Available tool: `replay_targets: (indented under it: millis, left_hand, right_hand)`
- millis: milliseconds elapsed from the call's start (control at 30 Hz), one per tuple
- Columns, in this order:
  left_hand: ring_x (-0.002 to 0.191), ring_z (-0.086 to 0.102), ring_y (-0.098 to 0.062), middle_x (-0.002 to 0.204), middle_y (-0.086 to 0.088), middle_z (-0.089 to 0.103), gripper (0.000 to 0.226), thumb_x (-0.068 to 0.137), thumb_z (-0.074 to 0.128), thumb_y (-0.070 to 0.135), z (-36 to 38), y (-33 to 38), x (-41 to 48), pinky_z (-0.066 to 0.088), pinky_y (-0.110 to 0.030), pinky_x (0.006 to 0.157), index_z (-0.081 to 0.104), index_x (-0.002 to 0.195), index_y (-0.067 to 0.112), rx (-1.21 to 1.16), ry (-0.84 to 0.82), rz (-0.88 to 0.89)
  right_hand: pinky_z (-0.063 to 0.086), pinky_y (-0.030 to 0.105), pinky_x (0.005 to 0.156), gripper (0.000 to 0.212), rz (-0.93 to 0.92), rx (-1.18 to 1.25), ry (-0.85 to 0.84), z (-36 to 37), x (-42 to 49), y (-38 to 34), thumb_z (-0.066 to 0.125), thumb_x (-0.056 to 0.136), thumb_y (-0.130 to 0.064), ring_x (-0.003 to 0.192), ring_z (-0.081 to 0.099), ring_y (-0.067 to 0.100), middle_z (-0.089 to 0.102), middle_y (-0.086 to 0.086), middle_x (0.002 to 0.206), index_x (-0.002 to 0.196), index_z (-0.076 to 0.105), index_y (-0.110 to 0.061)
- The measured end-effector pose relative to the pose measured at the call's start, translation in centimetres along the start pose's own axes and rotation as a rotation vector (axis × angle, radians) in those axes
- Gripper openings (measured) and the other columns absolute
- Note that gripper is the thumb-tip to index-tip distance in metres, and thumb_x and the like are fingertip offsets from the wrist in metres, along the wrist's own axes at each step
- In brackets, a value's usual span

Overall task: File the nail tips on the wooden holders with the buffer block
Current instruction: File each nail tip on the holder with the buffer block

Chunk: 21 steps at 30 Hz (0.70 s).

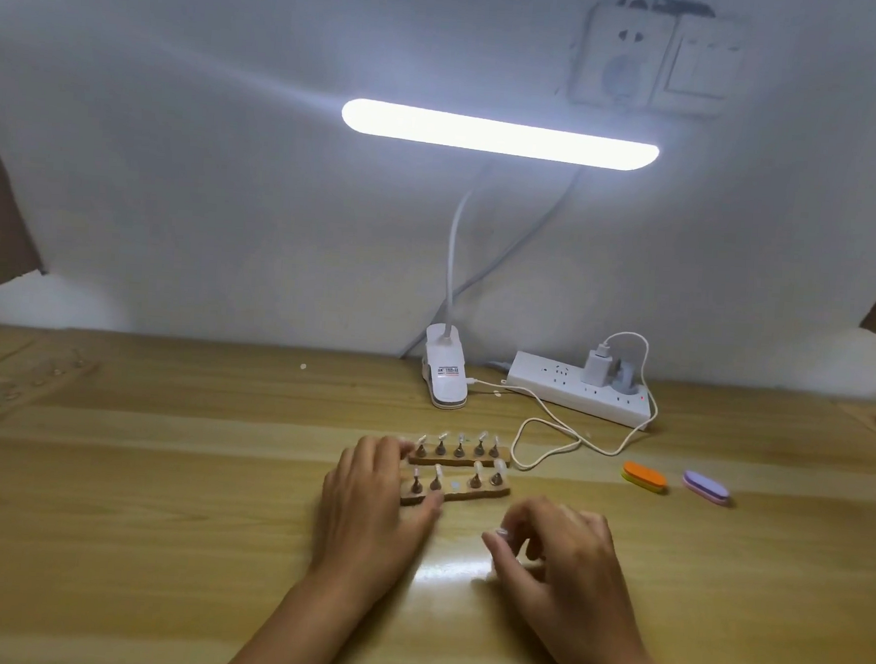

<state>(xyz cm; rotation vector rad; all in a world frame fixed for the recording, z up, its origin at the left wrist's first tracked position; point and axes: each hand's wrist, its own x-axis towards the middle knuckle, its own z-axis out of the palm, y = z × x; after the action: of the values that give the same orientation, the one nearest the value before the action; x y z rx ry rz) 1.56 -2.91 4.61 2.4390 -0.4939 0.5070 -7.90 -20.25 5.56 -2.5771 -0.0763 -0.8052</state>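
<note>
- While both hands were over the middle of the surface [159, 494], two wooden holders lay there side by side, long sides parallel to the near edge, touching or almost touching.
- The far holder [469, 460] carried five upright nail tips [481, 436].
- The near holder [475, 493] carried four, with one bare spot [455, 485] in the middle of its row.
- The left hand [374, 502] covered the left ends of both holders. Its grip was closed round them, thumb against the near holder's front edge and fingers curled at the far holder's left end.
- The right hand [561, 549] was toward the near edge, apart from the holders and to their right. Its grip was narrow, thumb and fingers pinching a small pale piece [503, 532] too blurred to name.
- An orange buffer block [645, 477] and a purple buffer block [706, 488] lay flat toward the right edge, near each other and clear of both hands.
- At the far edge stood a clip lamp [445, 383] and a white power strip [575, 395], and a white cable [547, 441] looped between them and the holders.
</note>
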Motion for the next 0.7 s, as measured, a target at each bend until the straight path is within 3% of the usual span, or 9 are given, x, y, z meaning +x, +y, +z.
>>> replay_targets:
  millis: [100,200,300,433,567,700]
  left_hand:
    - [0.088,0.053,-0.015,0.097,0.008,0.055,0.029,0.079,0.067,0.035,-0.3,0.9,-0.7,0.046,-0.029,0.075,0.055,0.102,0.023,-0.035,0.068,0.242]
    - [0.091,0.052,-0.009,0.102,0.013,0.057,0.028,0.084,0.058,0.042,-0.1,2.0,-1.9,0.047,-0.025,0.072,0.056,0.107,0.027,-0.087,-0.115,0.393]
    - [0.090,0.052,-0.003,0.101,0.017,0.058,0.022,0.090,0.049,0.044,0.3,2.2,-2.1,0.048,-0.027,0.070,0.059,0.106,0.032,-0.175,-0.212,0.393]
    - [0.080,0.057,-0.001,0.100,0.020,0.063,0.019,0.089,0.055,0.045,0.1,2.1,-1.9,0.051,-0.029,0.071,0.060,0.104,0.034,-0.286,-0.240,0.377]
    - [0.078,0.059,-0.001,0.104,0.026,0.063,0.022,0.088,0.053,0.049,0.2,2.2,-1.9,0.051,-0.027,0.069,0.055,0.108,0.038,-0.295,-0.265,0.360]
    - [0.072,0.060,-0.002,0.094,0.028,0.064,0.018,0.088,0.050,0.049,0.3,2.0,-1.7,0.049,-0.028,0.064,0.056,0.101,0.038,-0.336,-0.294,0.295]
  right_hand:
    - [0.048,0.033,0.071,0.026,0.069,0.102,0.035,0.1,0.0,0.0,0.081,0.079,-0.024,0.074,0.052,-0.002,0.056,-0.018,0.063,0.078,0.055,-0.023]
    - [0.046,0.029,0.067,0.022,0.093,0.186,0.040,0.1,-0.1,0.1,0.076,0.083,-0.028,0.076,0.054,-0.002,0.058,-0.017,0.066,0.079,0.055,-0.023]
    - [0.048,0.031,0.066,0.020,0.129,0.242,0.026,0.0,0.0,0.3,0.064,0.086,-0.043,0.069,0.056,0.007,0.061,-0.016,0.069,0.080,0.055,-0.027]
    - [0.048,0.033,0.065,0.017,0.144,0.247,-0.012,0.1,0.1,0.5,0.068,0.088,-0.034,0.064,0.058,0.011,0.061,-0.013,0.067,0.080,0.055,-0.027]
    - [0.039,0.025,0.063,0.019,0.149,0.227,-0.047,0.0,0.1,0.5,0.068,0.087,-0.036,0.062,0.056,0.009,0.058,-0.014,0.063,0.079,0.053,-0.027]
    - [0.035,0.027,0.066,0.020,0.130,0.172,-0.081,-0.1,0.2,0.5,0.070,0.087,-0.038,0.061,0.051,0.007,0.056,-0.014,0.063,0.076,0.055,-0.027]
